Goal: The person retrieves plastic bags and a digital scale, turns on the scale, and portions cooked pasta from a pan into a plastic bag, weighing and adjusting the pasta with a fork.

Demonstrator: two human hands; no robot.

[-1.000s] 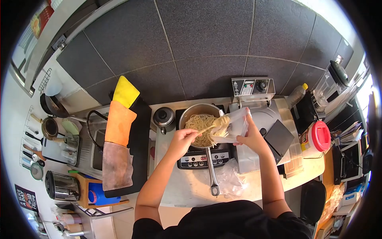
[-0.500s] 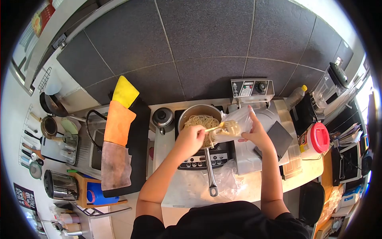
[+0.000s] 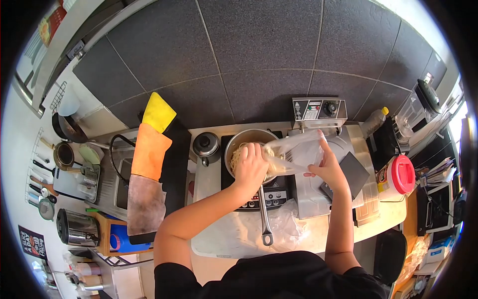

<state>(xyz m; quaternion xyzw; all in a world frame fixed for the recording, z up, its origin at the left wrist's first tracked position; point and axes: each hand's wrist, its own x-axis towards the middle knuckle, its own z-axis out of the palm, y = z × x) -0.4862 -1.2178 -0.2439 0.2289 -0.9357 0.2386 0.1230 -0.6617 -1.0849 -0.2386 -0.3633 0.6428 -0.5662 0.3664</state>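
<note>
A long-handled steel pot (image 3: 229, 149) with noodles (image 3: 238, 157) in it sits on the electric cooktop (image 3: 275, 198). Over the pot's middle, my left hand (image 3: 252, 167) is closed at the mouth of a clear plastic bag; its fingertips and what they grip are hidden from view. My right hand (image 3: 327, 167) pinches the right part of the clear bag (image 3: 298, 149), which stretches above the pot's right rim. The spoon-like utensil cannot be seen now.
A lidded pot (image 3: 205, 145) stands left of the cooktop. Crumpled plastic (image 3: 288, 226) lies beside the pot handle (image 3: 265, 219). On the right are a steel appliance (image 3: 319, 110), a dark square (image 3: 353, 172) and a red-lidded tub (image 3: 402, 174). Cloths (image 3: 151, 152) hang at left.
My left hand has moved forward and right over the pot, up to the bag. The yellowish utensil it held has gone out of sight. My right hand has shifted slightly right with the bag.
</note>
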